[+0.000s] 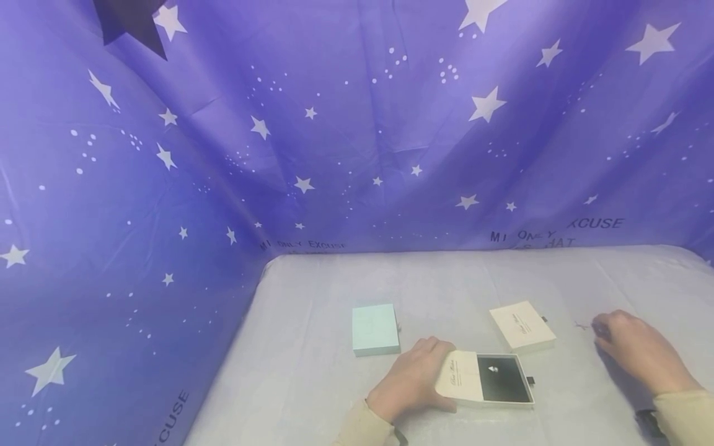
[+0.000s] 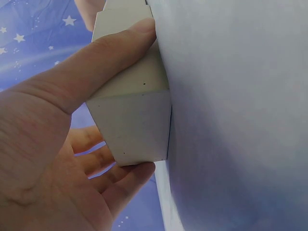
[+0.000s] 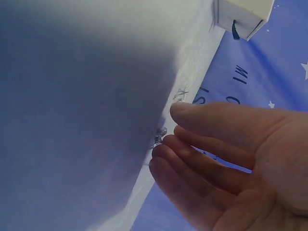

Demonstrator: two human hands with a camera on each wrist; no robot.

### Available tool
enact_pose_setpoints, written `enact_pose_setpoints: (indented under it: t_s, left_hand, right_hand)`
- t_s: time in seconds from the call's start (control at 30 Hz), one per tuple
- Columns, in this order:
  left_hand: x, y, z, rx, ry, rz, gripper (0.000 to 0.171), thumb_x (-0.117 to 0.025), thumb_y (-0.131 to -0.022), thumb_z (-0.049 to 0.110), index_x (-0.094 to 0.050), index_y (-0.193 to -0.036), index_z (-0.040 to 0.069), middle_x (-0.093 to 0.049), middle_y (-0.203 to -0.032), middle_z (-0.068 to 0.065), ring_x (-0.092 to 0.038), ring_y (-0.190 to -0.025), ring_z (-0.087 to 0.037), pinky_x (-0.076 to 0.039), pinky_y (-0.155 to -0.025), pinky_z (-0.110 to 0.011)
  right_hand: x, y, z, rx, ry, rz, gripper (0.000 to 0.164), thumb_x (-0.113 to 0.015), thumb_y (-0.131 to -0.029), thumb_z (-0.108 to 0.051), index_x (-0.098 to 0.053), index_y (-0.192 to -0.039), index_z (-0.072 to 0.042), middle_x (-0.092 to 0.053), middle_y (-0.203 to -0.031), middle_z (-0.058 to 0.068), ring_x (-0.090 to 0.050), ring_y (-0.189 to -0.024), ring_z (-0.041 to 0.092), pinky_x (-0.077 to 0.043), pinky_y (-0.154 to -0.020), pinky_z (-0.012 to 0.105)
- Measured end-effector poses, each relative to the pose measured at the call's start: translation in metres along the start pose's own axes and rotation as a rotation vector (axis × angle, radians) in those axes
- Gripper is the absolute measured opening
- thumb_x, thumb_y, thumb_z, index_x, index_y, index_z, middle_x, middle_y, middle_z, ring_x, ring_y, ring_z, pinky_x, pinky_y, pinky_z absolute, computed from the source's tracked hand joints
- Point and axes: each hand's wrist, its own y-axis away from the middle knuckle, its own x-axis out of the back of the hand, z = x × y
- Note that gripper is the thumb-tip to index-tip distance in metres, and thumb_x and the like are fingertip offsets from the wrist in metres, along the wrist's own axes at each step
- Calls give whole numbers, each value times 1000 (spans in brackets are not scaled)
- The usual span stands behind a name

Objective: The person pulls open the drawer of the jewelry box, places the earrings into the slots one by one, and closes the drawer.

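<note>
My left hand (image 1: pixel 409 375) grips a cream sliding jewellery box (image 1: pixel 465 379) across its width, thumb on the near side and fingers on the far side. The box's drawer is pulled partway out to the right, showing a black lining (image 1: pixel 510 384) with a small shiny silver piece (image 1: pixel 493 369) on it. At the right, my right hand (image 1: pixel 641 347) reaches low over the table, thumb and fingers loosely bent and apart. Right at its fingertips lies a small silver jewellery piece (image 3: pixel 159 135). A second thin, star-like silver piece (image 3: pixel 181 93) lies just beyond the thumb tip.
A closed mint-green box (image 1: pixel 375 328) stands to the left, beyond my left hand. Another closed cream box (image 1: pixel 523 325) with a dark pull tab sits between the hands, farther back. Purple star-printed cloth (image 1: pixel 357 124) hangs behind and left of the pale-covered table (image 1: pixel 312 396).
</note>
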Motion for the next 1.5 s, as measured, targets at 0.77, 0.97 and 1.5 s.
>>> enact_pose_setpoints:
  t_s: [0.77, 0.97, 1.5]
  left_hand:
    - [0, 0, 0, -2, -5, -1, 88, -93, -56, 46, -51, -131, 25, -55, -112, 17, -49, -100, 3, -44, -83, -10]
    - [-1, 0, -1, -9, -14, 9, 88, -93, -56, 46, -52, -130, 25, -55, -112, 17, -49, -100, 2, -44, -82, -10]
    - [-1, 1, -1, -10, -14, 13, 86, -93, -56, 45, -52, -128, 25, -55, -110, 17, -49, -98, 2, -43, -80, -10]
  right_hand:
    - [-3, -3, 14, -77, -15, 14, 12, -73, -73, 3, -68, -81, 9, -65, -85, 34, -61, -79, 54, -48, -71, 65]
    - [-1, -4, 13, -101, -53, -29, 19, -74, -73, 2, -65, -87, 12, -65, -84, 31, -61, -77, 51, -48, -70, 63]
    - [0, -2, 8, -92, -6, 17, 18, -71, -75, 1, -64, -84, 15, -61, -76, 27, -59, -73, 46, -48, -69, 61]
